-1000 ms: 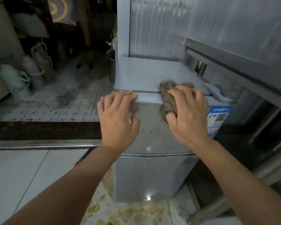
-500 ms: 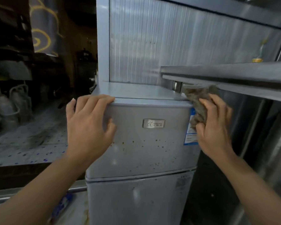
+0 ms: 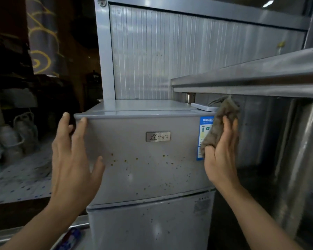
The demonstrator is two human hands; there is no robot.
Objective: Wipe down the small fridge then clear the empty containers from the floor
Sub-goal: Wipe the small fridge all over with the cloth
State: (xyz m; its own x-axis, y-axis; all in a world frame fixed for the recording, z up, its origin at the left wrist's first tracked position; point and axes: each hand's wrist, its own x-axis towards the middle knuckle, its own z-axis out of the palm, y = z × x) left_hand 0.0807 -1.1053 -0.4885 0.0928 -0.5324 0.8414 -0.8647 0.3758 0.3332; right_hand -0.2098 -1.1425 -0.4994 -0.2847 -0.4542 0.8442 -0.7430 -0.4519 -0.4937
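Right hand [image 3: 221, 156] pinches cloth [image 3: 219, 127] against fridge [image 3: 148, 159] door's upper right edge; left hand [image 3: 72, 159], fingers spread, touches upper left corner.

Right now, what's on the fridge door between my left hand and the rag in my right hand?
In the head view, between the left hand and the rag on the fridge door: a metal nameplate, brown spots below it, and a blue label partly under the rag.

Small grey fridge [image 3: 148, 159] — upright, doors closed, front brown-speckled.
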